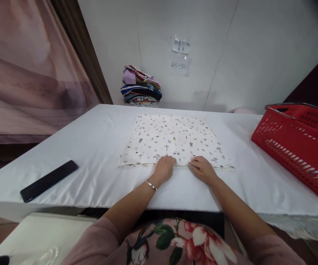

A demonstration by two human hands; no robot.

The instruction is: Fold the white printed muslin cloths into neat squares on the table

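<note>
A white cloth (172,138) printed with small dark figures lies folded flat in the middle of the white table (98,129). Both hands rest side by side on its near edge. My left hand (164,167), a thin bracelet on its wrist, lies palm down with the fingers curled onto the hem. My right hand (201,167) sits just to the right, fingers bent and pinching the same hem.
A red plastic basket (299,143) stands at the table's right end. A black phone (49,180) lies near the left front corner. A pile of folded clothes (141,86) sits behind the table against the wall. A pink curtain (23,66) hangs at left.
</note>
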